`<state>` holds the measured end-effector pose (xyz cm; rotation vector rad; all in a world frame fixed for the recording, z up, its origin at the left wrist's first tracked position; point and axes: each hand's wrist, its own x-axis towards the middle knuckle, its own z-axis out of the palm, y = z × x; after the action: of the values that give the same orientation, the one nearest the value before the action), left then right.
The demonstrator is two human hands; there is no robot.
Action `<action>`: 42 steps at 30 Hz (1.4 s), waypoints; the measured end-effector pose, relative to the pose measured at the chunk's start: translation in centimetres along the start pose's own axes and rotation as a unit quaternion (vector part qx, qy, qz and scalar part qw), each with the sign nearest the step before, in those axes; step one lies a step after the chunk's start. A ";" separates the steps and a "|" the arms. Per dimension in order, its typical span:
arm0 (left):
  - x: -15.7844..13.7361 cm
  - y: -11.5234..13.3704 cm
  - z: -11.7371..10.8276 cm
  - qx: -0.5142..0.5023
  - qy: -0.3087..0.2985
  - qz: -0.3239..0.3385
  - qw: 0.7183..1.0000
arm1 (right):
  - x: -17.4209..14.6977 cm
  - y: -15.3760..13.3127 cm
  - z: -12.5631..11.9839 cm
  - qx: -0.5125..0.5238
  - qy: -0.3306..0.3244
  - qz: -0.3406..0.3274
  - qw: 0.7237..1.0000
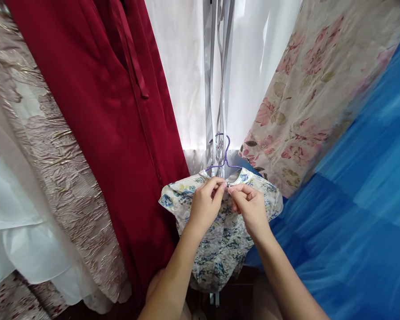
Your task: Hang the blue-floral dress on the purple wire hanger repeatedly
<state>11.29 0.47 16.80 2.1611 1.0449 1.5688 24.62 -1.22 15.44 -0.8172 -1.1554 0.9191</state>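
Note:
A white blouse with blue and yellow flowers [220, 249] hangs on a purple hanger [227, 153], its neckline facing me. Both hands meet at the middle of the collar. My left hand [208, 195] pinches the collar edge from the left side. From the right, my right hand [250, 202] pinches the opposite edge, fingers curled in. Between the fingertips shows a small dark fastener [228, 185], too small to make out exactly. The fingers partly cover the neckline.
A long dark red garment [96, 111] hangs at the left, beside textured pinkish cloth [73, 169] and white fabric [26, 249]. To the right hang a pink floral garment [303, 98] and blue tulle [353, 222]. Metal poles [219, 80] rise before a white curtain [176, 53].

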 end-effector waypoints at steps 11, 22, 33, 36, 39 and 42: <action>2.5 -3.6 -5.8 -0.024 0.302 -0.050 0.952 | -1.9 4.2 -1.8 -0.067 -0.028 0.052 0.996; -4.9 -14.4 -6.6 -0.196 0.340 -0.275 0.878 | -4.4 7.6 -2.5 -0.092 -0.043 0.090 0.991; -7.7 -13.1 -2.0 -0.206 -0.012 -0.333 0.920 | -3.7 10.5 -13.0 -0.200 0.094 0.122 0.968; -9.3 -13.4 -0.6 -0.184 -0.068 -0.320 0.927 | -4.8 12.7 -13.2 -0.200 0.099 0.142 0.964; -11.4 -13.6 0.5 -0.156 -0.096 -0.315 0.931 | -6.4 14.8 -13.1 -0.196 0.098 0.151 0.964; -12.5 -12.7 1.1 -0.162 -0.085 -0.307 0.934 | -7.7 16.5 -13.9 -0.197 0.107 0.169 0.960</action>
<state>5.45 1.02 -0.09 1.5118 1.1582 1.1374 34.23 -2.37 -5.31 -1.4381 -1.0388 0.8595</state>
